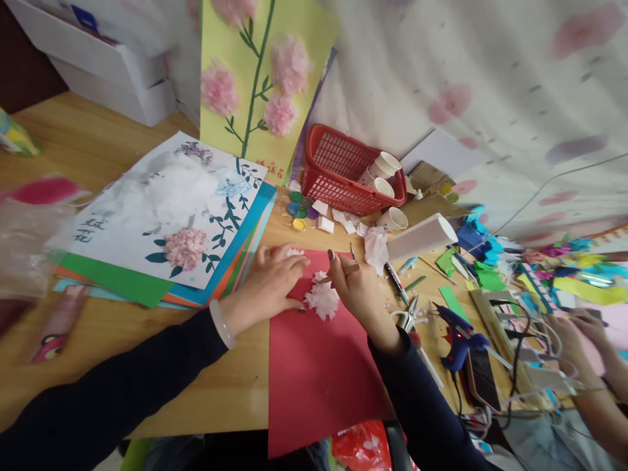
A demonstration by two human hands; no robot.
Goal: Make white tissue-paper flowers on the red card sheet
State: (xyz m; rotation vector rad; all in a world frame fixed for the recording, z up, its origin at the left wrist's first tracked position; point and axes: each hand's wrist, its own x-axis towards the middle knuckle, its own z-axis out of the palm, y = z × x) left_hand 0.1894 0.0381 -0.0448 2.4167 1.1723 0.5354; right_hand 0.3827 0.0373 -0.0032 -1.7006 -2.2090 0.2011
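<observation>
A sheet of red paper (324, 373) lies in front of me, reaching over the table's front edge. On its upper part sit crumpled pale pink paper flowers (322, 299). My left hand (272, 281) rests on the sheet's upper left with fingers spread, and a bit of pale pink paper shows by its fingertips. Just right of the flowers, my right hand (357, 288) is closed around a thin brown stick (338, 275), its exact kind unclear. Beyond that hand lies a pale crumpled tissue (376, 248).
To the right are scissors (408, 315), a blue glue gun (458, 337) with a cord, and a white paper tube (424, 239). A red basket (343, 176) holds paper cups. Flower artwork (186, 196) tops coloured sheets at left. Another person's hands (574, 333) are far right.
</observation>
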